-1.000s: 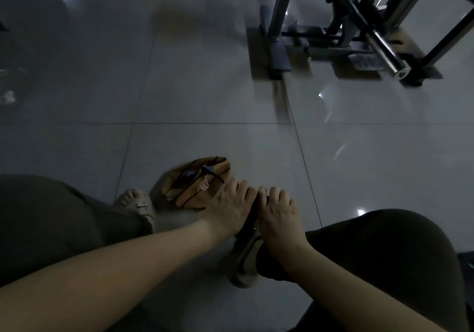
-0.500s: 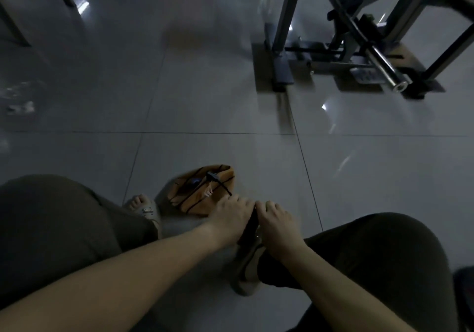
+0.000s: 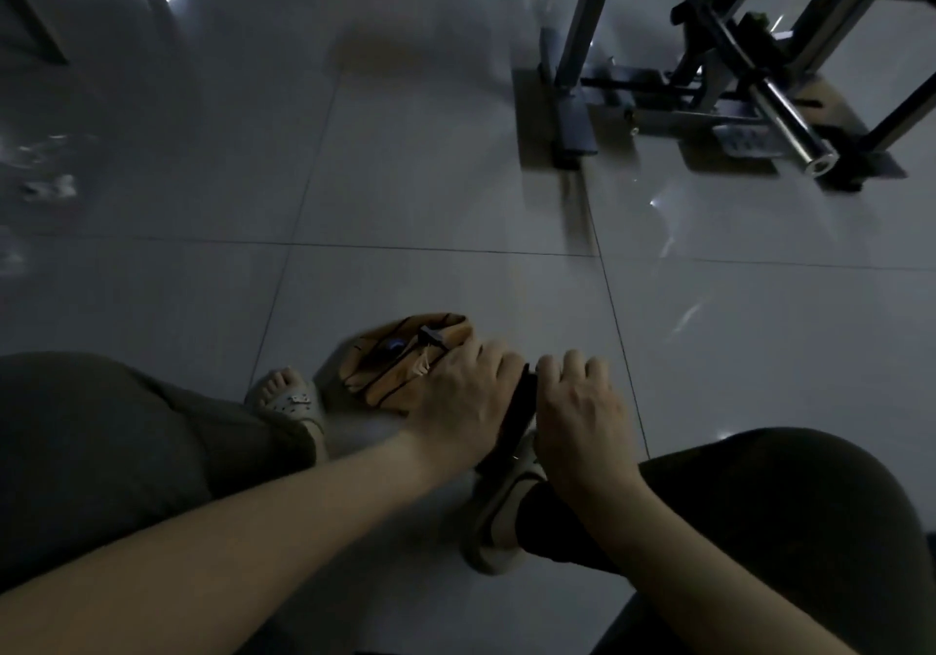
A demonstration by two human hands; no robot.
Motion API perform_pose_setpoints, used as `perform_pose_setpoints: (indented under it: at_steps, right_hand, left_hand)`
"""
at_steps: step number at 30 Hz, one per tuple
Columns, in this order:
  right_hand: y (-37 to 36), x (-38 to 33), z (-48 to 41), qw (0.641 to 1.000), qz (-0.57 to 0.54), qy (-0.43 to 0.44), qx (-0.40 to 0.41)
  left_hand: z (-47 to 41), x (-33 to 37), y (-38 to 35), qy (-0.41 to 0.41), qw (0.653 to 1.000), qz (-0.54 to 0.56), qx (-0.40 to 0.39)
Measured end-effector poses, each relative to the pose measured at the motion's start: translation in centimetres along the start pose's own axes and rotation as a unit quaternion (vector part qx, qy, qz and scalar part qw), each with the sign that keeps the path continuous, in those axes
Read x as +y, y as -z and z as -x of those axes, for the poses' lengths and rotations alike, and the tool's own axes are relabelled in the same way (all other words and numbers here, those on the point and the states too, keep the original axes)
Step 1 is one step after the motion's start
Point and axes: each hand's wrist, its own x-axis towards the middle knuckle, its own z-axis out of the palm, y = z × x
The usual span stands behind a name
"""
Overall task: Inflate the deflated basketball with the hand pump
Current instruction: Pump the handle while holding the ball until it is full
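Observation:
The deflated orange basketball lies crumpled on the floor tiles in front of my feet, with a black fitting and a thin hose on its top. A black pump handle shows between my two hands, the pump body hidden below them. My left hand grips the handle's left side, fingers curled over it next to the ball. My right hand grips the right side. The room is dim.
My left foot in a pale sandal stands left of the ball, and my right sandal is under the pump. A metal exercise frame with a steel bar stands at the far right. Grey floor tiles spread ahead and left.
Both hands stay on the pump handle and sit slightly higher than before. The view has tilted down a little, so the frame at the back appears lower.

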Motion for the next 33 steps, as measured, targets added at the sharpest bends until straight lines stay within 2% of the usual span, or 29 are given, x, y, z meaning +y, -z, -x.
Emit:
perform_pose_setpoints:
  at_steps: [3,7,10,16,19,22,25,27,28,31,33]
  right_hand:
    - [-3.2,0.4,0.7,0.999,0.01,-0.015,-0.043]
    - [-5.8,0.2,0.7,0.987,0.009,-0.032,-0.158]
    - [-7.4,0.2,0.7,0.975,0.022,-0.028,-0.217]
    - [-8.0,0.8,0.3,0.968,-0.013,0.001,-0.251]
    - [-6.9,1.0,0.2,0.958,-0.059,-0.021,-0.278]
    - [-3.9,1.1,-0.5,0.971,-0.091,-0.034,-0.219]
    - [0.4,2.0,-1.4,0.997,-0.057,-0.016,-0.047]
    - [3.4,2.4,-1.8,0.996,-0.056,0.007,0.064]
    - [4.4,2.4,-1.9,0.994,-0.056,0.016,0.092]
    - [5.7,1.3,-1.5,0.996,-0.031,-0.004,0.087]
    - [4.7,0.2,-0.5,0.999,-0.018,-0.027,0.034]
  left_hand:
    - [1.4,0.9,-3.7,-0.002,1.0,0.024,-0.015]
    - [2.1,0.4,-7.7,0.013,0.999,0.028,-0.025]
    - [2.8,0.5,-9.6,0.015,0.997,0.019,-0.074]
    - [2.8,0.1,-10.0,0.024,0.981,0.026,-0.188]
    - [1.6,0.5,-7.8,0.025,0.968,0.003,-0.248]
    - [-0.8,0.5,-3.4,0.004,0.976,0.001,-0.219]
    - [-3.3,0.5,1.4,-0.023,0.994,0.008,-0.105]
    - [-4.3,0.6,4.2,-0.04,0.999,0.01,-0.017]
    - [-4.6,0.6,5.1,-0.045,0.999,0.009,0.013]
    - [-4.0,0.6,5.6,-0.054,0.997,0.003,0.051]
    - [-2.3,0.7,3.6,-0.048,0.997,-0.021,0.054]
